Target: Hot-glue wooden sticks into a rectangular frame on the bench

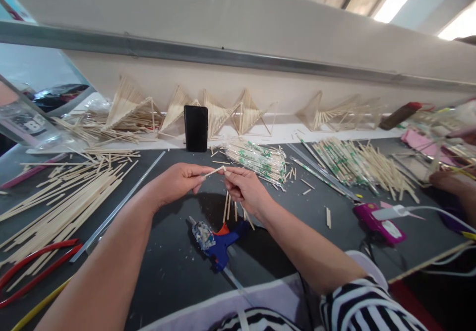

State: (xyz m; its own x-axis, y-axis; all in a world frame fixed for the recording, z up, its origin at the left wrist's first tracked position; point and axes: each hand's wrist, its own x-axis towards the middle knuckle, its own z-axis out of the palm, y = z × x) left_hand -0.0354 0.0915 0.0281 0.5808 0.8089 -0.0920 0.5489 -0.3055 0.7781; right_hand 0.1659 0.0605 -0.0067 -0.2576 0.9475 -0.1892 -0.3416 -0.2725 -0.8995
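My left hand (177,182) and my right hand (244,189) meet above the dark table (174,266), both pinching one short thin wooden stick (215,171) between their fingertips. My right hand also grips several more sticks (227,207) that hang down from its palm. Directly below the hands lies a blue and orange glue gun (217,241), its nozzle crusted with glue.
Loose long sticks (63,202) cover the left; red-handled cutters (33,261) lie at the near left. A black phone (196,128) leans at the back among stick-built fans (130,105). Wrapped stick bundles (256,158), a pink glue gun (375,222) and another person's hand (451,182) are right.
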